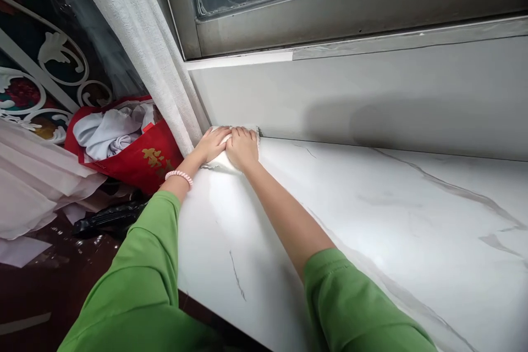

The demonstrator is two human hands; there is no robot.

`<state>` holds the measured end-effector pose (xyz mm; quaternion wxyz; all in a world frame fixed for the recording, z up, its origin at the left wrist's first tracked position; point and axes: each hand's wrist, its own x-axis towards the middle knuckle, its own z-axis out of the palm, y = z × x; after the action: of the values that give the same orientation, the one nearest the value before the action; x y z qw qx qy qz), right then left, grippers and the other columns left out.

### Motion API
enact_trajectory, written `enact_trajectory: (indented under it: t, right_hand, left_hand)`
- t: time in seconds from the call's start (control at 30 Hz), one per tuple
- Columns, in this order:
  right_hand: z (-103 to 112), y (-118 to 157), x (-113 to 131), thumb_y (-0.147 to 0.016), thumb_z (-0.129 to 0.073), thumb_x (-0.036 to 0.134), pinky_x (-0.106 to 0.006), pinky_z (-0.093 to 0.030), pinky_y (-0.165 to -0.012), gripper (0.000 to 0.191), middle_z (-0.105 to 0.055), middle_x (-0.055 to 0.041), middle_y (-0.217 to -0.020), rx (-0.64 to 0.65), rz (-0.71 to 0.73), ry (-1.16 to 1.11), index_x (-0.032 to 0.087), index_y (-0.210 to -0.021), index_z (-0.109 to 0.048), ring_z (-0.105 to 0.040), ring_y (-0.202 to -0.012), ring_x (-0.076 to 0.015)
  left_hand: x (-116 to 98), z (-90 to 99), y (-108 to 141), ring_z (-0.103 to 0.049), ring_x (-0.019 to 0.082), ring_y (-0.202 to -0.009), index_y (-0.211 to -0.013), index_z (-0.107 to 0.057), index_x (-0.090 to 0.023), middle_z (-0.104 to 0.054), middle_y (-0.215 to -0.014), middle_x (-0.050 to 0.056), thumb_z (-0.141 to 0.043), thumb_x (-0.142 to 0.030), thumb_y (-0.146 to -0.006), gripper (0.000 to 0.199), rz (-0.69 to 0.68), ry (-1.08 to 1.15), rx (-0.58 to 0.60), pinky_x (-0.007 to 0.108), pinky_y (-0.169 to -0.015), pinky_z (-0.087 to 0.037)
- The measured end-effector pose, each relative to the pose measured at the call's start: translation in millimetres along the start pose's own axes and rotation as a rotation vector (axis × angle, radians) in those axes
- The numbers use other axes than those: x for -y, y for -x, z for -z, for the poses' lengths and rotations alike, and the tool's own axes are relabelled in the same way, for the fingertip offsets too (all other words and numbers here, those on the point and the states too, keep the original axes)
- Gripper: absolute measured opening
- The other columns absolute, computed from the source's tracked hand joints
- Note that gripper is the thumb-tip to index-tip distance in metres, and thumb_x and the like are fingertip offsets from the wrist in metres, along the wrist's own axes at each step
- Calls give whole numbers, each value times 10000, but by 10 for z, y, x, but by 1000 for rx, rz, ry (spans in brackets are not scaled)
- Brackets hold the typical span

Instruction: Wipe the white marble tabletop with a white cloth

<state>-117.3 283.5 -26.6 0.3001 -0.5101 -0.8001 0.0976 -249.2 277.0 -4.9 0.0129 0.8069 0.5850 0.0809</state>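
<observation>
A white cloth (223, 161) lies bunched on the white marble-patterned ledge (289, 220), at its back left corner against the wall. Both hands press on it side by side. My left hand (212, 144), with a pink coiled band at the wrist, rests on the cloth's left part, fingers together. My right hand (242, 148) lies flat on the cloth's right part, fingers pointing to the wall. The thumbs are close to each other. Parts of the cloth show between and below the hands.
A white curtain (152, 49) hangs just left of the hands. Beyond it stands a red bag (136, 159) with pale fabric inside. A grey-framed window (330, 11) is above the ledge. Pale pink fabric (37, 176) and a black item (109, 219) are at the left.
</observation>
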Motion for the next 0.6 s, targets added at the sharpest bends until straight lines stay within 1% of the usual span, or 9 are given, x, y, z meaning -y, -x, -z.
enact_trajectory:
  t: [0.13, 0.27, 0.37, 0.5, 0.6]
  right_hand:
    - [26, 52, -24, -894, -260, 151, -430, -167, -1110, 495, -520, -171, -1379, 19, 20, 5, 32, -1308, -503, -383, -1313, -257]
    - [127, 240, 8, -899, -248, 167, -427, -151, -1129, 519, -469, -151, -1433, 89, 38, 0, 30, -1351, -463, -344, -1353, -242]
    - [236, 454, 71, -903, -236, 191, -434, -131, -1145, 539, -414, -130, -1478, 166, 32, -11, 45, -1387, -423, -299, -1384, -228]
    - [390, 800, 178, -901, -238, 206, -425, -115, -1161, 561, -346, -91, -1524, 271, -1, -15, 80, -1432, -367, -242, -1414, -198]
    - [516, 1125, 253, -894, -260, 205, -430, -115, -1166, 568, -321, -83, -1537, 296, -1, -28, 91, -1443, -353, -219, -1425, -195]
  left_hand:
    - [-74, -35, 64, -293, 187, -1401, -1405, -389, -190, -374, -1505, 65, -289, -278, -953, 471, 36, -14, -10, 450, -1173, -127]
    - [-233, -43, 276, -250, 198, -1421, -1433, -350, -143, -331, -1526, 90, -274, -249, -950, 501, 63, -34, 1, 458, -1178, -94]
    - [-371, -14, 512, -237, 209, -1427, -1443, -337, -130, -312, -1534, 92, -279, -258, -949, 514, 60, -37, 21, 455, -1181, -75]
    - [-558, 49, 893, -231, 219, -1430, -1445, -338, -152, -297, -1542, 79, -294, -303, -955, 514, 42, -16, 46, 462, -1179, -76]
    - [-731, 85, 1233, -223, 217, -1433, -1447, -334, -170, -295, -1544, 71, -291, -345, -967, 513, 8, -9, 26, 461, -1179, -71]
